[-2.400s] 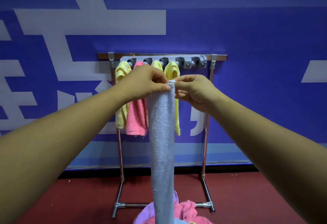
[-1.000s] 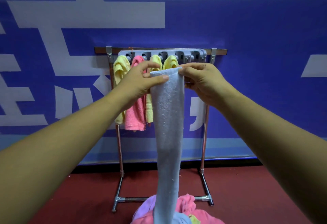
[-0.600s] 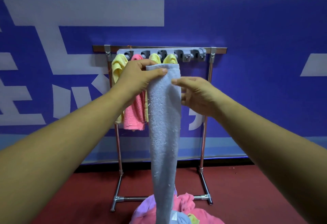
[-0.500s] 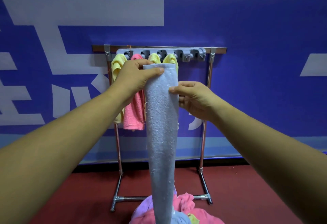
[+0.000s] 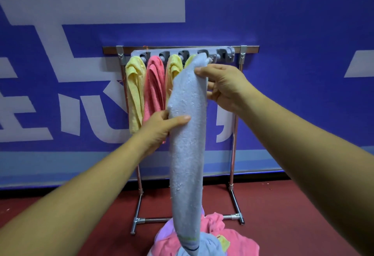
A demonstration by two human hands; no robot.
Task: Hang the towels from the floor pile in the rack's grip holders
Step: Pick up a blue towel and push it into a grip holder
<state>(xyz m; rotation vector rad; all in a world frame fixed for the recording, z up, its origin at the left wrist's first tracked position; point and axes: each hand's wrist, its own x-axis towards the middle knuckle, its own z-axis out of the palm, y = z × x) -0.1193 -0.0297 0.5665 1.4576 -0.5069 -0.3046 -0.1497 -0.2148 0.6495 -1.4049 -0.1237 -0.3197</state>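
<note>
Blue wall (image 5: 283, 23) behind rack (image 5: 234, 134); right hand (image 5: 226, 85) pinched top of light-blue towel (image 5: 188, 154) near holder strip (image 5: 222, 53) (left hand (image 5: 159, 128) gripped its middle).

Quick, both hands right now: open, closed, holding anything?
Left hand: grips the long light-blue terry towel at mid-length.
Right hand: pinches the same towel's top end.

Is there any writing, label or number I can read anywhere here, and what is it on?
Wall banner: big white strokes of characters, cut off by the frame and partly hidden; none reads whole.
Floor pile: a small mark on a yellow patch, too small to read.
Blue towel, grip holder strip: no lettering visible.
</note>
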